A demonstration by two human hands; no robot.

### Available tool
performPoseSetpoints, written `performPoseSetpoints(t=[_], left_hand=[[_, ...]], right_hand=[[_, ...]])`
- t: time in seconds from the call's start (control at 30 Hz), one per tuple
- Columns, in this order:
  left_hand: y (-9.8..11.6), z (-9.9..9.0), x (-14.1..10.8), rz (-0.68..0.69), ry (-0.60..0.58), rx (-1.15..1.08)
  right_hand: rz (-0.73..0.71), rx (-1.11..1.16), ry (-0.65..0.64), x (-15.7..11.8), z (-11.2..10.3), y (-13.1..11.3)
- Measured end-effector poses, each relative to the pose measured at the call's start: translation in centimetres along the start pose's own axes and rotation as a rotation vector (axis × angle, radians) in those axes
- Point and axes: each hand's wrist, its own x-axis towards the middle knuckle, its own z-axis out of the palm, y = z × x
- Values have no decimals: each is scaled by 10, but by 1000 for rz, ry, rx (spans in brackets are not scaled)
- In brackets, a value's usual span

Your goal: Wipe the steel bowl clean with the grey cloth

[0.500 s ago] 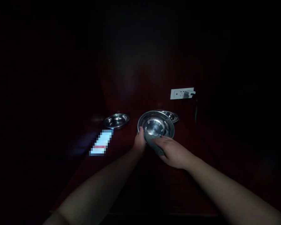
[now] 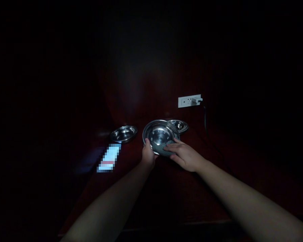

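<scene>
Dark red wood makes the table in a nearly black room, where the left hand grips a tilted steel bowl, the right hand presses a grey-green cloth against it, and a socket sits behind the bowl.

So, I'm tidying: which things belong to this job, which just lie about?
In use:
- tilted round steel bowl, in left hand
- grey cloth under right hand

Apparently idle:
- shiny steel bowl at left
- bright rectangular screen
- partly hidden steel dish behind
</scene>
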Motion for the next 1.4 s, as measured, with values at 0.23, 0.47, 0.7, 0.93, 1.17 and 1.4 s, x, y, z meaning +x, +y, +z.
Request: performPoseSetpoints(t=[0.23,0.47,0.7,0.93,1.17,1.4], left_hand=[[1,2,-2,-13,-13,-17],[2,2,-3,-44,-34,-13],[-1,1,-1,-73,-49,45],[-10,-1,3,43,-79,34],[-9,-5,-5,165,-237,68],[-7,-7,-19,311,-437,142]], right_hand=[[58,-114,126,-2,-6,15],[145,-304,228,1,-1,21],[303,-175,400,-3,4,39],[627,29,435,-3,4,51],[759,119,356,0,3,55],[791,199,435,-1,7,56]])
